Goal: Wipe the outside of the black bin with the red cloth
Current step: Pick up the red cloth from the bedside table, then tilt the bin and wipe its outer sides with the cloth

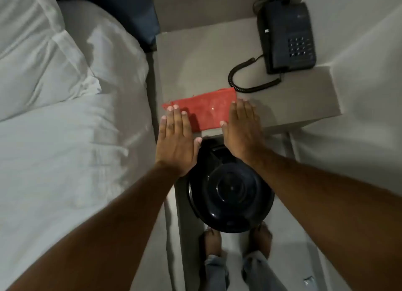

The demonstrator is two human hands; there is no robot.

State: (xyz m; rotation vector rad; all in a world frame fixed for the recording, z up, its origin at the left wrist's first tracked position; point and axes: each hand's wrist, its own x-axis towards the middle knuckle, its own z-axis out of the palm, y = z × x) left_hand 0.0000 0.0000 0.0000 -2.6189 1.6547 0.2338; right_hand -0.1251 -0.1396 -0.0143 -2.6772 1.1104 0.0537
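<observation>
A red cloth (206, 110) lies folded flat on the front edge of a grey nightstand (195, 58). My left hand (177, 138) is stretched out flat with its fingertips over the cloth's left end. My right hand (242, 127) is flat too, covering the cloth's right end. Neither hand grips anything. The black bin (230, 192) stands on the floor below the nightstand, seen from above between my forearms, with its round lid shut.
A dark corded telephone (287, 36) sits at the nightstand's back right, its coiled cord (243, 77) running close to the cloth. A bed with white sheets (65, 116) fills the left side. My bare feet (237, 240) stand just behind the bin.
</observation>
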